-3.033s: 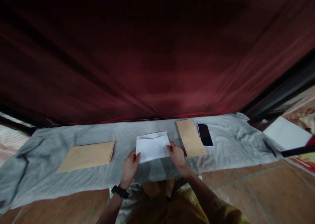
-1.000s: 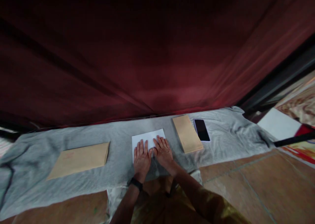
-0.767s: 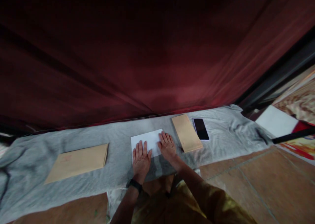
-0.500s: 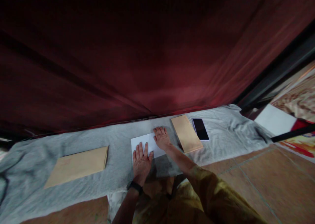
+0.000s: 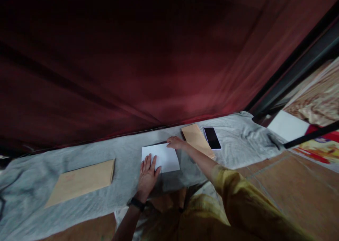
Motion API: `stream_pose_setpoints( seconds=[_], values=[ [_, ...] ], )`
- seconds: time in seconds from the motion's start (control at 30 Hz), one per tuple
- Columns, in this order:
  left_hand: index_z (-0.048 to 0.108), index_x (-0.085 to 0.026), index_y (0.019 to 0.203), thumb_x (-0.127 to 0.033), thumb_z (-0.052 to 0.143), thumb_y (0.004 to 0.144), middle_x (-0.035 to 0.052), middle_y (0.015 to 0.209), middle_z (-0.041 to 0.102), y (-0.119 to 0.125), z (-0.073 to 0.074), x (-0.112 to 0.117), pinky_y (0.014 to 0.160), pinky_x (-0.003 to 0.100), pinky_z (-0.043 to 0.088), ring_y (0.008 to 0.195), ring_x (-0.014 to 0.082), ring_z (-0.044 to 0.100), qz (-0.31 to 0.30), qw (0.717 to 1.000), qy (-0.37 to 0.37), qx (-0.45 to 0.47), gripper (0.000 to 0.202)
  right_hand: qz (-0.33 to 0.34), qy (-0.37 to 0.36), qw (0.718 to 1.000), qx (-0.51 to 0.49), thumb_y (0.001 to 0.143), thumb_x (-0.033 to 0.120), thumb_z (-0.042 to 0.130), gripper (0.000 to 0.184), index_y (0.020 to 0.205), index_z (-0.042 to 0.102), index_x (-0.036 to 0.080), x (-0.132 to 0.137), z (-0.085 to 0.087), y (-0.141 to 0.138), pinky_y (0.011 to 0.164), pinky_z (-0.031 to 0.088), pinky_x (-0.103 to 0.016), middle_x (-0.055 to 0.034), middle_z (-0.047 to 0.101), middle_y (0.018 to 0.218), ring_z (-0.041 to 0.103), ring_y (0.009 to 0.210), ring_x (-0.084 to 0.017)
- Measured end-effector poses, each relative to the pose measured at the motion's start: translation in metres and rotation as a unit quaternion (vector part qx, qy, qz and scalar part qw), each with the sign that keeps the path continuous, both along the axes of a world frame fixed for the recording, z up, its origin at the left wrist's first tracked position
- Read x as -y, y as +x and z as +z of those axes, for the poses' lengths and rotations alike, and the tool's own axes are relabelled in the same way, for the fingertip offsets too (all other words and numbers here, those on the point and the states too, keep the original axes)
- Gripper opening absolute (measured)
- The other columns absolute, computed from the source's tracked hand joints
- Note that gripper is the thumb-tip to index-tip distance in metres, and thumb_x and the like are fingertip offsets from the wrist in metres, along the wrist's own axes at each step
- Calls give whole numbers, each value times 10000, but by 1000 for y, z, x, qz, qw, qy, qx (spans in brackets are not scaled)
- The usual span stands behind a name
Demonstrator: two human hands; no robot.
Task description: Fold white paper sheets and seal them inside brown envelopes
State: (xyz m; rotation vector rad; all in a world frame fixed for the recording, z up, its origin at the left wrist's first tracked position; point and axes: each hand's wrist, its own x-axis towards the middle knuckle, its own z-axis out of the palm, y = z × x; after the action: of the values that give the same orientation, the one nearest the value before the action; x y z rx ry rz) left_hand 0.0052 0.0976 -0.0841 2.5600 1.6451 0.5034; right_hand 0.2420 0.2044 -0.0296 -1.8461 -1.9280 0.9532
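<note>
A white sheet of paper [image 5: 166, 158] lies on the grey cloth in front of me, apparently folded. My left hand [image 5: 148, 172] rests flat on its left part, fingers spread. At the far right corner of the paper, my right hand [image 5: 174, 142] has its fingers curled together and pinches the edge. Just right of that hand lies a stack of brown envelopes [image 5: 197, 138], partly behind my right forearm. More brown envelopes [image 5: 82, 181] lie to the left, apart from both hands.
A phone [image 5: 212, 138] lies beside the right-hand envelopes. The grey cloth [image 5: 127, 145] runs along a dark red curtain [image 5: 169, 75]. On the right are a black bar [image 5: 312, 135], a white panel [image 5: 287, 125] and tiled floor [image 5: 291, 184].
My right hand has gone from lying flat on the paper to pinching its far right corner. The left hand stays flat on the paper. The view has shifted slightly.
</note>
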Motion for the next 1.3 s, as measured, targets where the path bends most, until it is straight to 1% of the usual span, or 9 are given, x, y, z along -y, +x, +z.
stream_pose_setpoints(
  seconds=[0.13, 0.27, 0.4, 0.57, 0.67, 0.8, 0.93, 1.03, 1.3],
  values=[
    [359, -187, 1525, -368, 384, 1012, 133, 1610, 340, 9, 24, 5, 1192, 464, 333, 1507, 253, 271, -25, 997, 14, 69, 545, -122, -11, 986, -112, 903, 242, 528, 190, 896, 705, 174, 52, -8, 14, 598, 552, -255, -18, 716, 754, 683, 676, -172],
    [218, -253, 1577, -410, 401, 1009, 97, 1638, 289, 22, 35, 24, 1196, 451, 328, 1509, 229, 266, -106, 991, -21, 72, 617, -231, -9, 953, -196, 949, 347, 449, 264, 901, 655, 188, 114, -27, 8, 482, 535, -239, -27, 680, 704, 675, 637, -177],
    [237, -238, 1574, -527, 532, 930, 128, 1631, 293, 20, 21, 47, 1199, 486, 303, 1504, 275, 276, -195, 980, -28, -10, 765, -285, -14, 930, -232, 960, 395, 419, 278, 906, 623, 213, 151, -46, -9, 490, 550, -238, -21, 688, 745, 703, 695, -181],
    [389, -228, 1515, -480, 537, 935, 137, 1582, 393, 9, 3, 55, 1186, 475, 327, 1453, 271, 384, -190, 979, 6, -69, 650, -280, -25, 938, -202, 930, 303, 496, 176, 860, 648, 250, 162, -53, -7, 517, 551, -256, 8, 710, 739, 696, 630, -171],
    [446, -233, 1479, -456, 511, 954, 115, 1558, 439, 8, 0, 52, 1174, 448, 356, 1433, 252, 420, -184, 980, 17, -79, 574, -269, 0, 954, -132, 916, 248, 550, 130, 912, 680, 240, 170, -46, 6, 670, 569, -298, -31, 738, 824, 723, 740, -207],
    [513, -205, 1420, -400, 507, 955, 124, 1526, 481, 12, -1, 52, 1158, 462, 381, 1407, 261, 455, -178, 980, 24, -85, 504, -135, 135, 979, 71, 962, 202, 500, 268, 1178, 658, 217, 171, -28, 13, 931, 522, -331, -101, 723, 1131, 677, 1077, -235],
    [588, -169, 1325, -365, 532, 926, 165, 1473, 532, 17, -2, 53, 1159, 493, 376, 1391, 294, 472, -177, 981, 11, -84, 448, 84, 219, 970, 71, 1005, 225, 461, 340, 1307, 619, 225, 143, -20, -6, 1129, 404, -348, -48, 608, 1396, 527, 1316, -186],
    [584, -171, 1323, -319, 538, 900, 161, 1397, 600, 17, -2, 54, 1151, 507, 382, 1351, 298, 517, -181, 979, -3, -96, 450, 224, 255, 938, 67, 1020, 290, 484, 326, 1311, 625, 255, 115, -26, -25, 1172, 351, -339, -3, 598, 1416, 489, 1347, -150],
    [472, -197, 1453, -122, 484, 833, 128, 1532, 472, 10, -8, 52, 1177, 461, 344, 1434, 264, 418, -187, 976, -2, -114, 625, 270, 320, 900, 122, 1001, 339, 557, 391, 1384, 577, 262, 59, -47, -34, 1165, 349, -378, -25, 512, 1504, 461, 1379, -187]
  ],
)
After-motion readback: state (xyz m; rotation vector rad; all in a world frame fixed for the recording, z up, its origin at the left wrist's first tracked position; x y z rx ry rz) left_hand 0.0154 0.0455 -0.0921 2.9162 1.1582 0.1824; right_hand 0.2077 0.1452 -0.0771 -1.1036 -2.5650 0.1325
